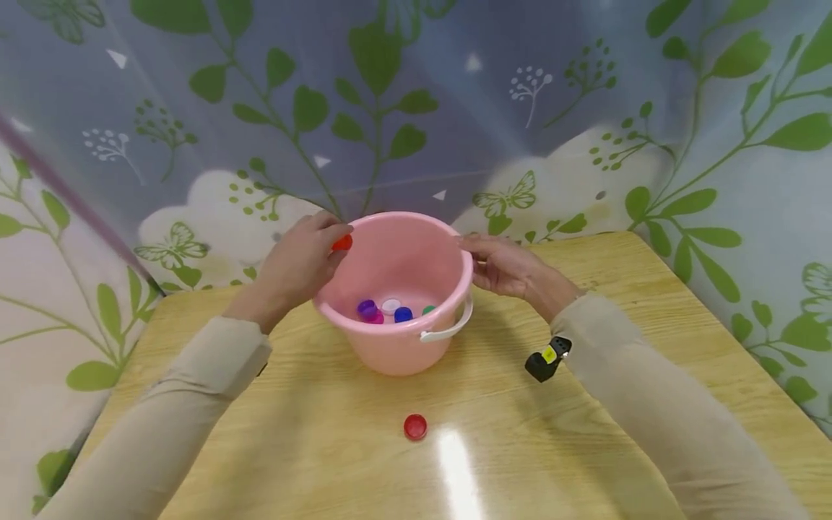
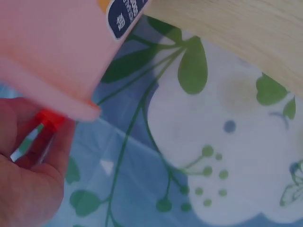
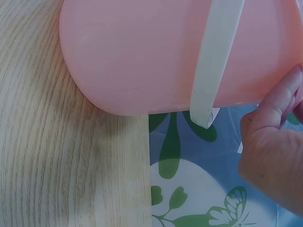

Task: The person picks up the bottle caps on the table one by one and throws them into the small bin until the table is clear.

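A pink bucket (image 1: pixel 401 355) stands upright on the wooden table. At its left rim my left hand (image 1: pixel 299 261) pinches an orange-red cap (image 1: pixel 342 243) between thumb and fingers. In the left wrist view, this cap (image 2: pixel 51 120) shows just beside the rim. My right hand (image 1: pixel 505 269) holds the bucket's rim on the right side. Several small caps lie at the bottom inside, among them a purple cap (image 1: pixel 367 309), a white cap (image 1: pixel 391 306), a blue cap (image 1: pixel 403 315) and a partly hidden green cap (image 1: pixel 428 310).
On the table (image 1: pixel 312 448), in front of the bucket, lies a red cap (image 1: pixel 415 427). A white handle (image 1: pixel 448 332) hangs down the bucket's front right. Behind the table rises a wall (image 1: pixel 494 87) covered with a leaf print.
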Available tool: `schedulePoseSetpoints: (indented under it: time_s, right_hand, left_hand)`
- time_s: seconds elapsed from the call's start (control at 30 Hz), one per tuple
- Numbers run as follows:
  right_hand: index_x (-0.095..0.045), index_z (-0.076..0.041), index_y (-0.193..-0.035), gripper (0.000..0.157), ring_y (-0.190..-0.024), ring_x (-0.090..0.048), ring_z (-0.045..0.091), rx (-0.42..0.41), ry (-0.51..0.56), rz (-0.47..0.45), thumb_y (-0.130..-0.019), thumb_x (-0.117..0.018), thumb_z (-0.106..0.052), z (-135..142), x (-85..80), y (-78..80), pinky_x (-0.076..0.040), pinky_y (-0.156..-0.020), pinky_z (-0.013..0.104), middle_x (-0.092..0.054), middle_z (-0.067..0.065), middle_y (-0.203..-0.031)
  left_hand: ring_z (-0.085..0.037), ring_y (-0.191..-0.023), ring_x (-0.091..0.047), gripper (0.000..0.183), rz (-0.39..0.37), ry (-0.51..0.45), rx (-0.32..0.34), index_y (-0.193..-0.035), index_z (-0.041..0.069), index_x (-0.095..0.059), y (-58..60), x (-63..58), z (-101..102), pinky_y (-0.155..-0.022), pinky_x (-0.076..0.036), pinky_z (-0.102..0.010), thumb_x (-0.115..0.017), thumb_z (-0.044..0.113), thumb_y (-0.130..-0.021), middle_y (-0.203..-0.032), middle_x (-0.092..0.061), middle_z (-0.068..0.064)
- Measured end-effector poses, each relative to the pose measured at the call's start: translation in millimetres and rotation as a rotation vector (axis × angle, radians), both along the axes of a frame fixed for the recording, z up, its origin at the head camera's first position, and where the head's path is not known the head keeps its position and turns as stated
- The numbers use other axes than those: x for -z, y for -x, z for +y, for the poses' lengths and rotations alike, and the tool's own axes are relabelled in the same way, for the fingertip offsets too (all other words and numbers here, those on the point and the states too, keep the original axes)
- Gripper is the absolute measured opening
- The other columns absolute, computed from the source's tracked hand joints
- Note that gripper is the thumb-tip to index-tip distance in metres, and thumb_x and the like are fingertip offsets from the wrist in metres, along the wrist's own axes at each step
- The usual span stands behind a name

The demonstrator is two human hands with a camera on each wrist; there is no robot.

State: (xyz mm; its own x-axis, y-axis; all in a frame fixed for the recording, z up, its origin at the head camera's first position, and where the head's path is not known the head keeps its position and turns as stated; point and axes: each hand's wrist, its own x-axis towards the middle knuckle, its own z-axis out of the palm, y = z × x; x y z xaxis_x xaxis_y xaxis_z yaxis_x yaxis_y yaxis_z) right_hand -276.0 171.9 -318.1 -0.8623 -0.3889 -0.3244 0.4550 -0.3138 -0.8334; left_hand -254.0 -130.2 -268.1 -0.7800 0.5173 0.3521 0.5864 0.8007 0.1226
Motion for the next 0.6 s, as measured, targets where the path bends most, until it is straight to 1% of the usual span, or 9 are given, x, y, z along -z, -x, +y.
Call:
schedulePoseSetpoints:
  time_s: [0.1, 0.2, 0.37, 0.47, 0.6]
  right_hand:
    - [-0.061, -0.006, -0.106, 0.016, -0.073, -0.059, 0.011, -0.010, -0.004, -0.007, -0.096, -0.060, -0.017, -5, 2.5, 0.2, -0.056, -0.061, 0.018, -0.053, 0.007, -0.099]
    - [-0.061, -0.006, -0.107, 0.016, -0.072, -0.060, 0.011, -0.025, -0.009, -0.004, -0.096, -0.060, -0.018, -8, 3.7, 0.5, -0.056, -0.062, 0.018, -0.053, 0.007, -0.099]
    - [-0.059, -0.005, -0.108, 0.017, -0.071, -0.059, 0.011, -0.011, -0.018, 0.007, -0.097, -0.059, -0.018, -6, 2.1, 0.7, -0.056, -0.060, 0.017, -0.053, 0.007, -0.099]
    - [-0.061, -0.006, -0.106, 0.015, -0.070, -0.060, 0.011, 0.006, -0.015, -0.002, -0.097, -0.058, -0.018, -3, 1.4, 0.8, -0.056, -0.058, 0.017, -0.053, 0.006, -0.098]
    - [-0.060, -0.006, -0.105, 0.016, -0.068, -0.061, 0.011, 0.007, -0.011, -0.012, -0.096, -0.061, -0.020, 0, 1.9, 1.2, -0.056, -0.057, 0.017, -0.055, 0.006, -0.097]
  left_hand:
    - [-0.033, -0.103, -0.054, 0.032, -0.052, 0.019, 0.006, -0.119, -0.001, -0.064, 6.9, 7.7, 5, -0.092, -0.050, -0.046, -0.068, 0.005, -0.088, -0.111, -0.058, -0.017]
    - [-0.034, -0.106, -0.053, 0.034, -0.089, 0.016, 0.000, -0.121, 0.000, -0.062, 11.0, 14.5, 5, -0.095, -0.048, -0.046, -0.068, 0.005, -0.088, -0.114, -0.057, -0.018]
    - [-0.034, -0.108, -0.053, 0.036, -0.132, 0.004, 0.003, -0.124, 0.001, -0.060, 14.6, 20.5, 8, -0.097, -0.047, -0.046, -0.067, 0.007, -0.089, -0.117, -0.057, -0.017]
    - [-0.033, -0.107, -0.054, 0.037, -0.133, 0.012, 0.006, -0.125, 0.000, -0.060, 15.3, 21.5, 12, -0.096, -0.048, -0.046, -0.067, 0.009, -0.090, -0.117, -0.057, -0.018]
    - [-0.034, -0.101, -0.056, 0.033, -0.086, 0.040, 0.030, -0.121, 0.000, -0.061, 16.7, 22.8, 16, -0.093, -0.049, -0.046, -0.066, 0.008, -0.089, -0.112, -0.059, -0.018]
